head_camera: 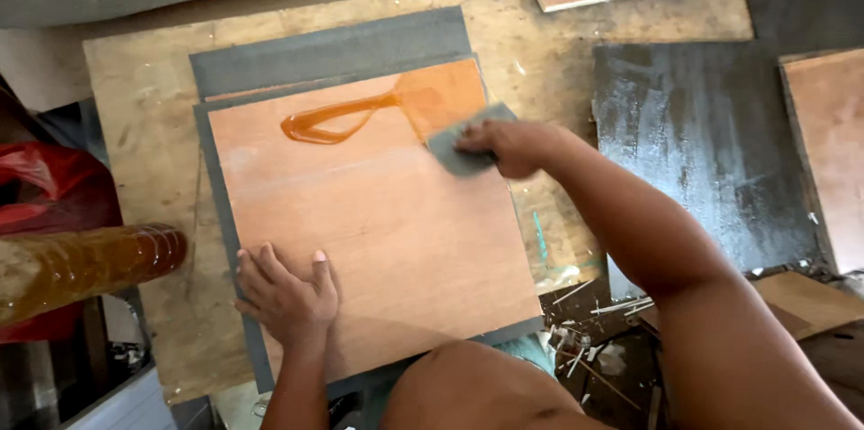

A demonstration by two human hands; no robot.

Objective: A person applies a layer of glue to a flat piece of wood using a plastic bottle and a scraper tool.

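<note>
Nearest to us, our left hand (286, 293) lay flat with the fingers spread, pressed on the near-left corner of the reddish-brown board (378, 223), at about seven o'clock from its middle. The board rested on a grey sheet (225, 214) whose edge showed along its left side, and both sat on a worn plywood worktop (144, 133). At nine o'clock from the left hand, a clear bottle of amber liquid (85, 268) lay on its side. Farther out, our right hand (513, 144) pinched a small grey spreader pad (463, 144), fingers closed over its top, set on the board's far-right part at one o'clock. Just beyond it, at eleven o'clock, a looped trail of amber glue (346, 115) glistened on the board. At three o'clock lay a dark smeared panel (702, 151).
</note>
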